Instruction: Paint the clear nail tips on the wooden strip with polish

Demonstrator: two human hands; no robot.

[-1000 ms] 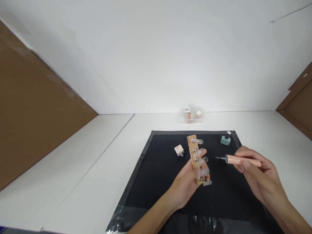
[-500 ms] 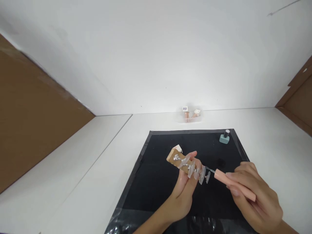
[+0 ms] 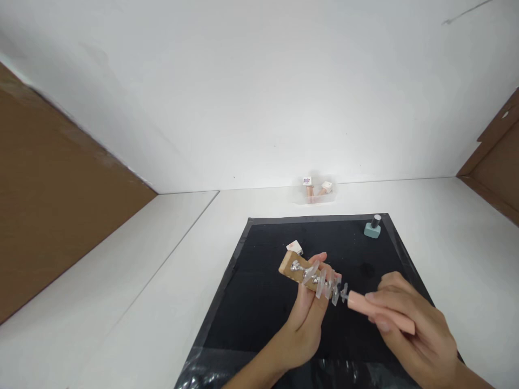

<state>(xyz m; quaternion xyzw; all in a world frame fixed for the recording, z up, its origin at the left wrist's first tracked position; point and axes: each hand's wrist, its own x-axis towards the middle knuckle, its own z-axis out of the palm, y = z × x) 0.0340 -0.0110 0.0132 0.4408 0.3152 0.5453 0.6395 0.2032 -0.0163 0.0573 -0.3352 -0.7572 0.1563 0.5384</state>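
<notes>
My left hand (image 3: 304, 329) is closed around a wooden nail-tip stand (image 3: 299, 268), held tilted above the black mat. Along the stand, several clear false nails (image 3: 321, 283) sit on small silver posts. In my right hand (image 3: 417, 329) is a nail polish brush (image 3: 381, 312) with a long peach handle, pinched between thumb and fingers. Its thin tip reaches the false nails at the stand's right end; whether it touches one I cannot tell. Just behind the stand a white-topped bottle (image 3: 294, 247) is partly hidden.
A black mat (image 3: 259, 302) with taped edges covers part of the white table (image 3: 133, 302). A teal nail polish bottle (image 3: 372, 230) stands at its back right. Behind the mat, a clear tray (image 3: 324, 199) holds peach bottles with white tops. Brown panels (image 3: 60, 200) flank the white wall.
My right hand has moved left with the brush, bringing its tip in among the rightmost false nails. The stand in my left hand has shifted only slightly.
</notes>
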